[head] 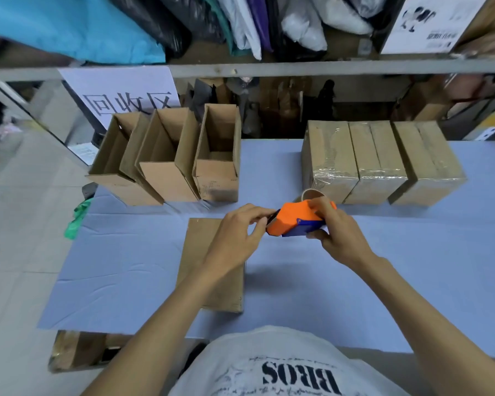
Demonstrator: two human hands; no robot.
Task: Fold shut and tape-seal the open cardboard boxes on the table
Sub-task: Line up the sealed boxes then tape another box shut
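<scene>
A closed cardboard box [200,252] lies flat on the blue table [126,267] in front of me, partly under my left forearm. My right hand [337,232] grips an orange and blue tape dispenser [295,221] above the table, just right of that box. My left hand [237,238] pinches at the dispenser's front end with thumb and forefinger. Three open boxes [169,155] stand in a row at the back left. Three taped boxes [380,161] sit side by side at the back right.
A metal shelf rail [297,68] with bags and a printed carton above it runs behind the table. A white sign with characters [126,92] leans at the back left. A green bag [77,218] hangs at the table's left edge.
</scene>
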